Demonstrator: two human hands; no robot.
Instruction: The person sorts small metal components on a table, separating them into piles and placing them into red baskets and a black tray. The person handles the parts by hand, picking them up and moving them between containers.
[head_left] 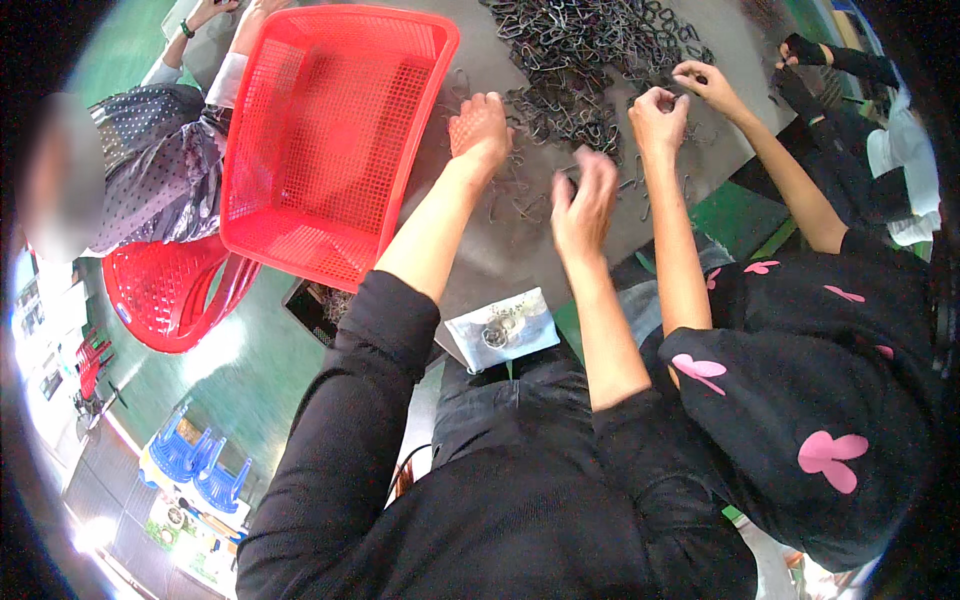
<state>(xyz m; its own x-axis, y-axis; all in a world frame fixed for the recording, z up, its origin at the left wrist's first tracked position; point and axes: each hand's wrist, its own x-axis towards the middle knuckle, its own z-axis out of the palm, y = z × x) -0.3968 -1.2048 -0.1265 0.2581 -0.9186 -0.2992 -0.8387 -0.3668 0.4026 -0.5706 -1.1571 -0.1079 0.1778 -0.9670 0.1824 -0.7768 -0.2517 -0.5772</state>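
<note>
My left hand (480, 128) rests knuckles-up on the grey table (500, 255), just right of the red plastic basket (330, 140). Its fingers curl down among loose dark wire clips (520, 200), and what they grip is hidden. My right hand (585, 205) hovers above the table's near part, blurred, with fingers apart and nothing visible in it. A big heap of dark wire clips (590, 50) covers the far side of the table.
A co-worker in a black top with pink shapes (800, 400) sits at my right; both of that person's hands (680, 100) work at the heap. Another person (160, 160) sits left of the basket. A small grey tray of metal parts (505, 328) sits at the table's near edge. A red chair (175, 295) stands at the left.
</note>
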